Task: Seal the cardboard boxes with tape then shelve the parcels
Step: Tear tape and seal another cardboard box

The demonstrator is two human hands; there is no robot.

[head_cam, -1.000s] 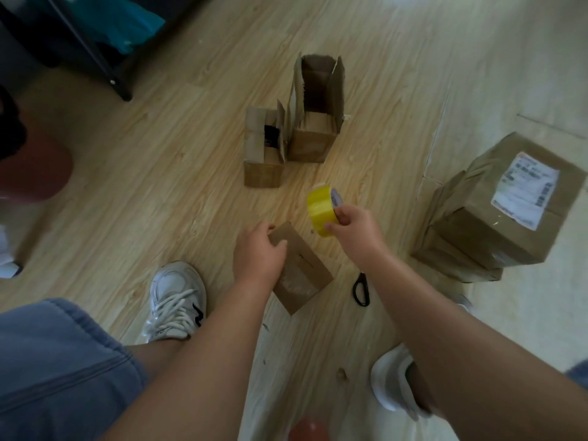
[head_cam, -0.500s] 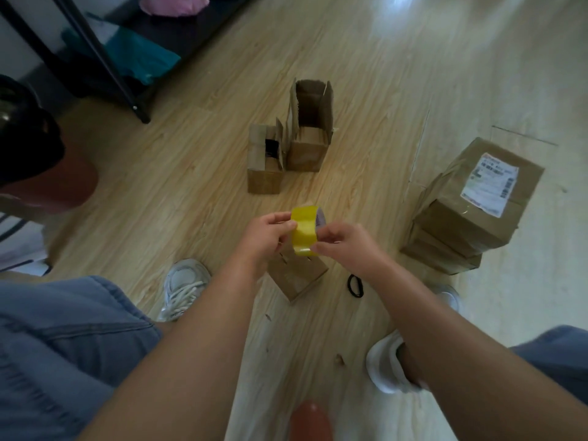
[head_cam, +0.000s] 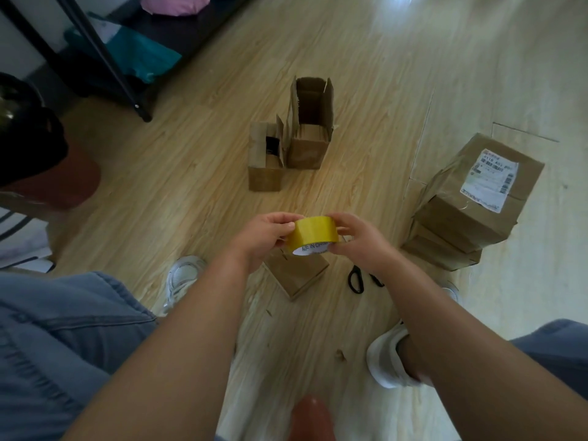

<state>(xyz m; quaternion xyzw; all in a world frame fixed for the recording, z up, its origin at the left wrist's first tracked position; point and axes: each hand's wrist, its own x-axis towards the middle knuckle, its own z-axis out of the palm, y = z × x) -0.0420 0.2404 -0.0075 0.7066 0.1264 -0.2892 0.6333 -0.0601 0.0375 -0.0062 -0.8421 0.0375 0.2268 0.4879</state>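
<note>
Tape roll [head_cam: 313, 235]: yellow, raised clear of the floor [head_cam: 191, 160] at the centre of the view. Broad band facing up, white core edge with printed lettering turned toward the camera.

Left hand [head_cam: 257, 240]: at 9 o'clock of the tape roll. Grip clamped on the roll's left edge, thumb on top, fingers curled beneath.

Right hand [head_cam: 359, 241]: at 3 o'clock of the tape roll. Grip clamped on the roll's right edge, fingers wrapped over the far side.

Small closed box [head_cam: 297, 275]: on the floor at 6 o'clock of the roll, below the hands and partly hidden by them. Condition of the top seam: cannot tell.

Scissors [head_cam: 356, 280]: black handles, flat on the floor at 3 o'clock of the small closed box, near it, partly hidden behind the right forearm.

Tall open box [head_cam: 310, 128]: upright at 12 o'clock of the roll, well apart from it, flaps standing up.

Low open box [head_cam: 265, 160]: just beside the tall open box at its 8 o'clock, flaps open, dark item inside.

Stack of sealed parcels [head_cam: 471, 218]: at 3 o'clock of the roll, toward the right edge. Top parcel tilted, white shipping label [head_cam: 490, 181] on its upper face.

Rack [head_cam: 105, 55]: black frame at 10 o'clock, upper left corner, teal package [head_cam: 143, 58] on its lowest shelf.

Left shoe [head_cam: 184, 278] at 7 o'clock, right shoe [head_cam: 388, 361] at 5 o'clock, both white.
</note>
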